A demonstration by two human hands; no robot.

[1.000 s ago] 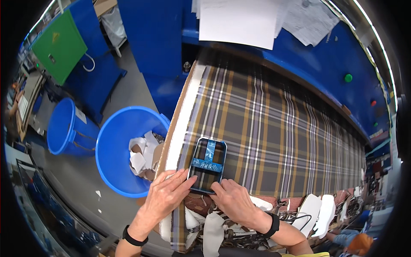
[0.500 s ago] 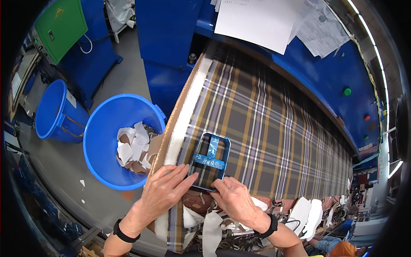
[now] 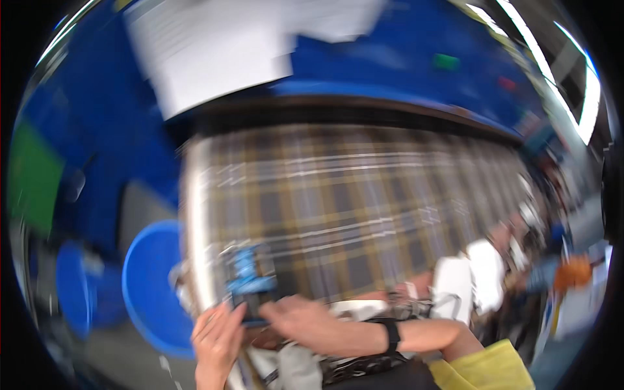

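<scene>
A rounded rectangular cutting die point(image 3: 251, 285) with blue tape across its middle lies on the plaid fabric point(image 3: 338, 201), near the fabric's left edge. My left hand point(image 3: 218, 337) is at the die's near left corner, its fingers stretched out side by side and the thumb apart, beside the die. From the right, my right hand point(image 3: 302, 322) reaches to the near right corner of the die. Motion smears its fingers, so whether they touch or grip the die is unclear. Each item is blurred in this view.
Blue bins point(image 3: 153, 286) stand at the left below the table edge. White scraps point(image 3: 468, 279) and tangled offcuts lie along the near side. Behind the fabric rises a blue machine beam point(image 3: 390, 71) with white papers point(image 3: 214, 58) on it and coloured buttons at its right.
The view has swung, so the fabric, bins and die appear turned and shifted leftward and lower. Both hands stay near the die's near end. The right forearm now lies more sideways.
</scene>
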